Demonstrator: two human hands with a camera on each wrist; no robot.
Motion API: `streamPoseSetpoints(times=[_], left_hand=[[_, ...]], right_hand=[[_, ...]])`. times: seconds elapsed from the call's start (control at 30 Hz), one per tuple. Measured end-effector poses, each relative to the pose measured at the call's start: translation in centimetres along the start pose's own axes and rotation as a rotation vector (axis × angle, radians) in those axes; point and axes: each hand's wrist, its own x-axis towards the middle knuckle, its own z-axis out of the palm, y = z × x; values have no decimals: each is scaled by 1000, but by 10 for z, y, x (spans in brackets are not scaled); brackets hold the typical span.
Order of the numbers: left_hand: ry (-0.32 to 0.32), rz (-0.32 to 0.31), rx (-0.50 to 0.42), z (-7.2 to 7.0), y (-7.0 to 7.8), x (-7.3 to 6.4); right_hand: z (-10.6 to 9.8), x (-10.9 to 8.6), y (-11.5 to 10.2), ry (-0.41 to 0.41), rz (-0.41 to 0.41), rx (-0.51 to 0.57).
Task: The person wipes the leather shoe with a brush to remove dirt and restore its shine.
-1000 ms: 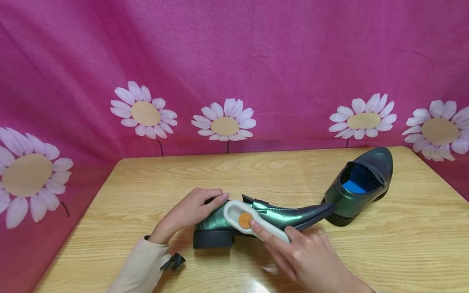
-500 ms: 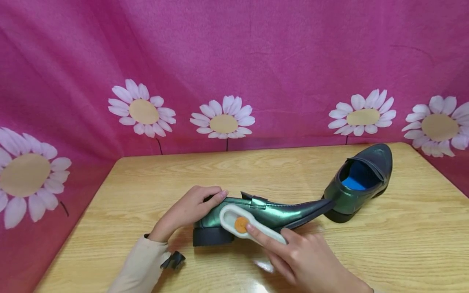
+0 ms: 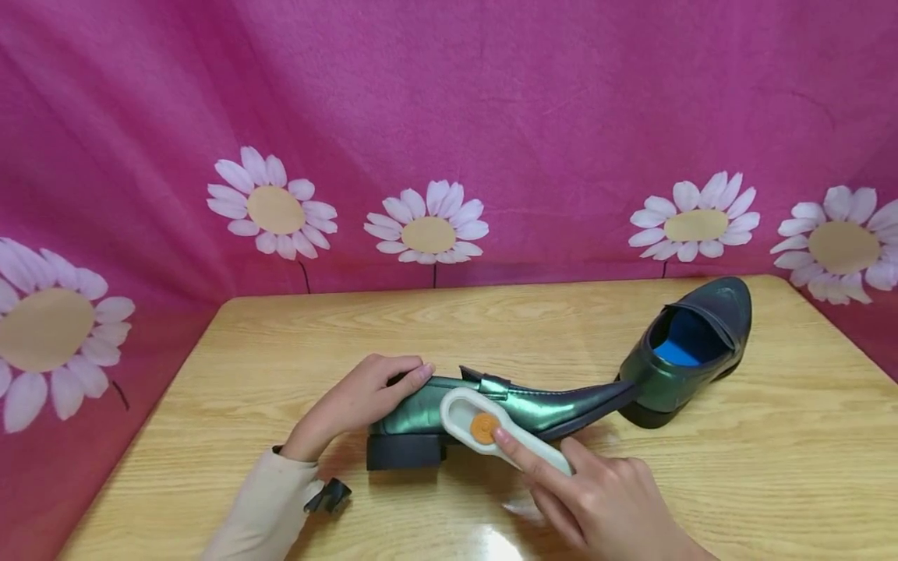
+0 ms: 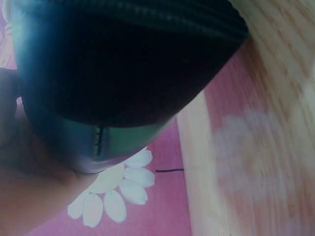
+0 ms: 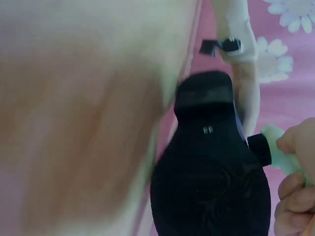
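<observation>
A shiny dark green loafer (image 3: 421, 405) with a black heel stands in the middle, toe pointing right. My left hand (image 3: 368, 397) grips its back by the opening; the heel end fills much of the left wrist view. In my right hand (image 3: 603, 491) is a white-handled shoe brush (image 3: 459, 413) with a round orange button, my index finger on the button. Its head lies against the near side of the loafer. In the right wrist view dark bristles (image 5: 259, 149) meet the side of the shoe, next to the black sole (image 5: 211, 187).
A second dark green loafer (image 3: 655, 382) with a blue insole stands at the back right, the first shoe's toe overlapping its heel. All this is on a wooden table (image 3: 281, 335). Behind hangs a magenta cloth (image 3: 547, 156) with white daisies.
My right hand and the brush slid a little down and left along the loafer's side, then back right towards the toe. The left hand and both shoes stay nearly where they were.
</observation>
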Motion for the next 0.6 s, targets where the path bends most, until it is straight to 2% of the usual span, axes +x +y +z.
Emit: streamPoseSetpoints(times=[0.1,0.17,0.3,0.37,0.5,0.6], left_hand=[[2,2,-2,1,-1,-1],[-3,-1,-4,2,-1,-2],[-6,-14,-1,3,0,-3],[-2,-7,5,3,2,-3],[3,9,10,3,5,-5],[4,8,19,3,7,-6]], right_hand=[[-4,0,6,-23,40,-8],[-6,0,9,-52,32,22],[-5,-2,8,-117,-96,85],[-6,-2,8,-134,-120,82],[-13,-2,13,-141,-39,58],[-15,-4,15,-143,-48,50]])
